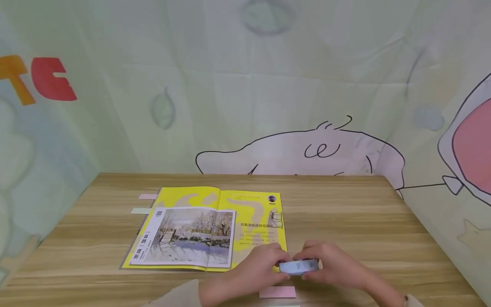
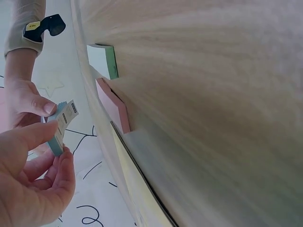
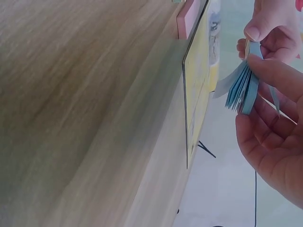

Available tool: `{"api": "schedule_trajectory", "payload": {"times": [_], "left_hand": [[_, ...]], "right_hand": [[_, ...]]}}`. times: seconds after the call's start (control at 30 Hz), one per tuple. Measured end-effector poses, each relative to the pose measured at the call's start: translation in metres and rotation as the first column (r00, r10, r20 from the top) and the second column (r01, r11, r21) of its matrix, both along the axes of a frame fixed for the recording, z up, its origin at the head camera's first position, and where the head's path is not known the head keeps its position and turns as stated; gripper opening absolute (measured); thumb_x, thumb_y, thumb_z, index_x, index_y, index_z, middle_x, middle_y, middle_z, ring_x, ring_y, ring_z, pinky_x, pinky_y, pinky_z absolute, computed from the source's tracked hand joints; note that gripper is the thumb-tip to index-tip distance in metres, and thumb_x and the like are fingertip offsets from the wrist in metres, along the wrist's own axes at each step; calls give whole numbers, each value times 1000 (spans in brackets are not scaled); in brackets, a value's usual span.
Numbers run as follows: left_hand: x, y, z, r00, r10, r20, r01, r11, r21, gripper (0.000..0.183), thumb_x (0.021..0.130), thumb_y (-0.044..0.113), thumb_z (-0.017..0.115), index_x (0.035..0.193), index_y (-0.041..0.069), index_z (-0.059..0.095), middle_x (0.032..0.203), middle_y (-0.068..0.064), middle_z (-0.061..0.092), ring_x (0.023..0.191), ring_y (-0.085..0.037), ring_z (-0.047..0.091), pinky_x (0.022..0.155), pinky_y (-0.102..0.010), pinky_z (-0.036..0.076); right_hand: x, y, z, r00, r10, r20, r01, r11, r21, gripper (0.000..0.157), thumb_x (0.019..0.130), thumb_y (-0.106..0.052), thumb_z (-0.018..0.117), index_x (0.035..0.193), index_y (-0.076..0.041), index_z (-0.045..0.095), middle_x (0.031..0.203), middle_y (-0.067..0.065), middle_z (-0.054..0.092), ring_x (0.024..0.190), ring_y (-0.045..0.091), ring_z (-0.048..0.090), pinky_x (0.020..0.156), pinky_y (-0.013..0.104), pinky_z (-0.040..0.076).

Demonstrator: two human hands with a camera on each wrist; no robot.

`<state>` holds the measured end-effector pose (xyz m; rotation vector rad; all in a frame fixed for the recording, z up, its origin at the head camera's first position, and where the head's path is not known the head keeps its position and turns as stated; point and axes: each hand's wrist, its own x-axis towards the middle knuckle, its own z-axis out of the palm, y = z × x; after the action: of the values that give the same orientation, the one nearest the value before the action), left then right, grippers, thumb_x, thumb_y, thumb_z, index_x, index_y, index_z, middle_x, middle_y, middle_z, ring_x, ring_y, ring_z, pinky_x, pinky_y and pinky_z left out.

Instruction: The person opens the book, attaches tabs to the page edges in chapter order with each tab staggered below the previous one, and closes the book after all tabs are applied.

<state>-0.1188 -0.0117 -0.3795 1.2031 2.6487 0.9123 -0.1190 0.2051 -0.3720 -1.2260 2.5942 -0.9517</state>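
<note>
A light blue sticky note pad (image 1: 299,267) is held up between both hands, above the table's near part and close to an open magazine (image 1: 264,251). At one end my left hand (image 1: 264,262) pinches it between thumb and fingers. The other end is gripped by my right hand (image 1: 333,264). In the right wrist view the pad's (image 3: 252,92) sheets are fanned apart along one side, and a pale strip sticks out from them. The left wrist view shows a white printed flap on the pad (image 2: 61,125).
The magazine lies on the wooden table (image 1: 337,213), with a pink tab (image 1: 147,196) and a pale green tab (image 1: 140,210) at its left edge. A pink sticky note pad (image 1: 277,292) lies below the hands, beside a green-edged pad (image 2: 102,60). A printed cloth (image 1: 215,106) hangs behind.
</note>
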Motion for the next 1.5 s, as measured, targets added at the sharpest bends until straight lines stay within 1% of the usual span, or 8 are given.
{"api": "schedule_trajectory", "payload": {"times": [0.1, 0.2, 0.37, 0.53, 0.73, 0.87, 1.2, 1.5], "left_hand": [[1, -2, 0, 1000, 1, 11, -1, 1000, 5, 17, 77, 16, 75, 93, 13, 71, 79, 14, 54, 70, 2, 47, 62, -9, 38], [1, -3, 0, 1000, 10, 9, -10, 1000, 4, 16, 77, 16, 75, 93, 13, 71, 79, 14, 54, 69, 2, 47, 62, -9, 38], [-1, -5, 0, 999, 34, 6, -34, 999, 7, 14, 76, 15, 76, 89, 12, 70, 77, 13, 52, 69, 0, 47, 61, -9, 38], [-4, -6, -1, 999, 47, 10, -47, 999, 8, 13, 76, 15, 75, 88, 11, 70, 76, 12, 52, 69, -1, 49, 62, -10, 39], [-6, -7, -1, 998, 65, 6, -65, 998, 10, 13, 76, 14, 75, 87, 11, 70, 76, 12, 53, 69, 0, 48, 63, -12, 39], [-7, -7, -1, 998, 69, 12, -69, 998, 4, 13, 77, 14, 75, 88, 11, 70, 76, 12, 52, 68, -1, 48, 63, -12, 39], [-6, -7, 1, 997, 69, 23, -70, 997, 12, 12, 78, 13, 74, 88, 10, 70, 76, 11, 53, 68, -1, 49, 62, -11, 39], [-6, -8, -1, 998, 62, 11, -62, 998, 28, 12, 77, 13, 75, 87, 10, 70, 75, 11, 53, 67, -2, 49, 62, -12, 39]], "right_hand": [[1, -1, 0, 999, -18, 48, 17, 1000, 2, 31, 75, -15, 78, 105, -13, 70, 88, -16, 57, 75, -1, 50, 63, 18, 47], [1, -1, 0, 998, -27, 59, 28, 1000, -14, 27, 81, -23, 74, 106, -14, 70, 91, -15, 57, 76, 0, 52, 64, 19, 48], [0, -1, -1, 1000, -22, -1, 22, 998, -59, 16, 87, -20, 66, 101, -13, 72, 87, -15, 56, 72, -1, 50, 59, 21, 49], [0, -5, 1, 998, -55, -25, 53, 996, -73, 12, 84, -8, 68, 95, -10, 73, 80, -15, 54, 68, -3, 48, 55, 18, 47], [0, -9, 5, 990, -143, 8, 144, 988, -52, 9, 80, -6, 71, 88, -8, 74, 73, -14, 54, 63, -2, 47, 52, 17, 45], [-1, -10, 6, 984, -176, 35, 177, 983, -52, 7, 79, -6, 72, 86, -8, 74, 73, -13, 55, 62, -1, 47, 52, 18, 45], [0, -10, 6, 987, -157, 35, 161, 978, -130, 7, 77, -4, 74, 82, -9, 74, 72, -11, 58, 62, -1, 47, 52, 19, 46], [0, -9, 6, 989, -139, 51, 146, 977, -155, 7, 77, -4, 74, 82, -10, 73, 73, -10, 60, 62, -1, 48, 52, 20, 46]]}}
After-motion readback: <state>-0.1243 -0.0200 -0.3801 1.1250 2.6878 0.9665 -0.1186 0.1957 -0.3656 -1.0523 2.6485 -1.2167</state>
